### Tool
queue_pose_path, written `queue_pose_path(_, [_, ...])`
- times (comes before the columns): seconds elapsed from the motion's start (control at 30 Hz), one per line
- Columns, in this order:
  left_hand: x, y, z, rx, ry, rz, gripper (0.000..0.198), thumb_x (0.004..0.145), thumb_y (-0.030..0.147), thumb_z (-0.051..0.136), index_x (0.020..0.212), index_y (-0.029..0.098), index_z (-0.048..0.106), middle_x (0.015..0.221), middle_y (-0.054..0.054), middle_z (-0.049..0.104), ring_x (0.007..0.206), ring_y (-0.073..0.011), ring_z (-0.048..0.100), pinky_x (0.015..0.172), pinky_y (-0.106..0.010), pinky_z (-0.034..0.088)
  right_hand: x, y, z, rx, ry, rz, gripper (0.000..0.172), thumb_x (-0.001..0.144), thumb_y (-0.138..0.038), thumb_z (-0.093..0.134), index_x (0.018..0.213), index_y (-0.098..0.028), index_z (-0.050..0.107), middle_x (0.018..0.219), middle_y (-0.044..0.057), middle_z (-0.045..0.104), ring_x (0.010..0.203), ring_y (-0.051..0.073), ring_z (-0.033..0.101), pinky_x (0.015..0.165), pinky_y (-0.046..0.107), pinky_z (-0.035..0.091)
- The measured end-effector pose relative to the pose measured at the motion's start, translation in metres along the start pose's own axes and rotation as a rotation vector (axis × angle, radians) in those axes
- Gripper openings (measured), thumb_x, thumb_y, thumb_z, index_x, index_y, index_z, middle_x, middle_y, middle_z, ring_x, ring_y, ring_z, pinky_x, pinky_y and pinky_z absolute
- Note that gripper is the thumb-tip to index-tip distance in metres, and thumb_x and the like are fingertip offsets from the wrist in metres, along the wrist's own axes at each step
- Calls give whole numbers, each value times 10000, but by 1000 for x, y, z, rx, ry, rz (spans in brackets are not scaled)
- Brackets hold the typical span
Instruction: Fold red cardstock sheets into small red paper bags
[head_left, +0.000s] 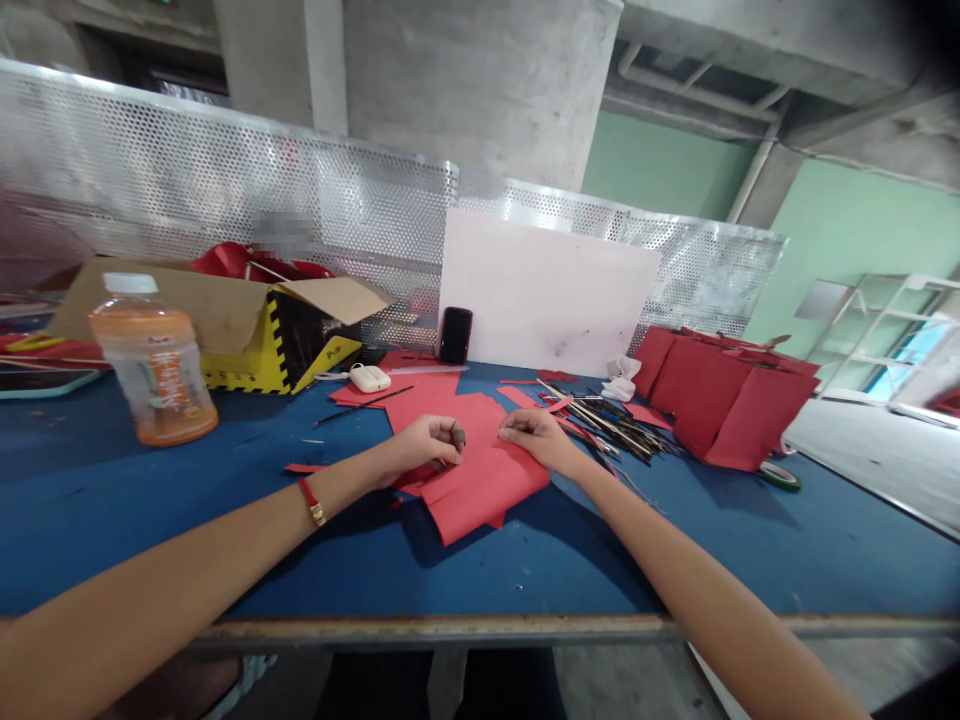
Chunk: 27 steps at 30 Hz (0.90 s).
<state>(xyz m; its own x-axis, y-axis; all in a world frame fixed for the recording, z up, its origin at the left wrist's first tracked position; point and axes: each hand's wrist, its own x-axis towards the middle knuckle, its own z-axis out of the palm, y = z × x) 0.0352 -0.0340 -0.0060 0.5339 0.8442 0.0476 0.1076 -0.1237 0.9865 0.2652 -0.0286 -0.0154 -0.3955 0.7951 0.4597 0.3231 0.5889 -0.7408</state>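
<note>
A sheet of red paper (487,490), curved over at its near edge, lies on other red sheets (424,405) in front of me. My left hand (427,445) is closed over the left part of this sheet, fingertips curled together; whatever they pinch is too small to make out. At the sheet's upper right, my right hand (536,438) has its thumb and fingers pinched on the red paper. Just right of it lies a pile of thin dark and pale sticks (622,435) with red strips among them.
An orange drink bottle (161,370) and an open yellow-black carton (247,350) stand left. Behind the paper are a white earphone case (369,378) and an upright phone (455,335). Red paper bags (727,400) and green tape (780,476) sit right. A white board (547,290) stands behind.
</note>
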Motion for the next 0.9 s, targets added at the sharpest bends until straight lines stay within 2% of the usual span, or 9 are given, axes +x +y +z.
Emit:
queue_pose_path(0.2, [-1,1,-2,11,10,-23,145,532,147,628,659,169,562,557,27,630,487,-101,551,507,-214,420,2,12,-24,-13,113,48,317,733,-496,664,694,-182,661,654,15,642,637,164,554,604,282,413])
queue_pose_path(0.4, [1,-1,-4,21,21,-55,190,494,138,662,629,173,532,524,7,635,458,-132,579,502,-249,456,3,23,-49,-46,329,51,302,743,-476,637,685,-180,648,641,12,622,619,161,530,609,291,398])
queue_pose_path(0.5, [0,0,-3,13,60,-52,253,515,168,698,715,173,544,550,18,629,460,-123,571,508,-247,461,3,26,-53,-48,431,61,304,745,-486,613,699,-186,622,639,11,611,609,162,520,600,291,389])
queue_pose_path(0.57, [-1,2,-3,-35,100,-38,324,585,268,725,841,182,546,609,17,639,501,-130,589,520,-246,467,4,27,-49,-50,466,61,295,764,-481,584,709,-191,603,651,13,605,610,163,515,593,288,387])
queue_pose_path(0.63, [-1,4,-3,-125,111,-40,413,671,449,696,950,189,536,672,5,641,547,-155,617,525,-264,480,4,25,-39,-60,474,51,275,786,-461,559,716,-197,585,658,13,594,617,166,512,593,288,390])
queue_pose_path(0.73, [1,3,-3,-198,82,-64,577,670,593,681,1039,169,552,692,-3,624,573,-184,634,538,-297,503,4,17,-19,-95,465,13,237,814,-423,533,706,-212,537,656,3,553,647,171,499,627,292,399])
queue_pose_path(0.8, [4,-2,-3,-112,133,-59,596,612,542,760,1024,149,588,627,16,599,517,-154,592,518,-270,484,3,11,-7,-130,461,-16,218,841,-398,508,711,-223,504,673,-3,525,666,171,486,653,291,393])
queue_pose_path(0.87, [5,-7,-3,36,233,-29,509,579,511,792,880,131,637,511,45,535,418,-104,483,439,-220,394,1,5,1,-180,461,-40,199,874,-370,469,733,-230,477,681,-7,505,659,169,478,639,286,379])
queue_pose_path(0.9, [6,-9,-3,88,243,-5,466,588,518,782,802,126,650,466,51,503,391,-87,428,410,-204,334,0,2,3,-211,463,-46,185,886,-353,454,747,-232,471,683,-7,504,652,170,479,631,286,374])
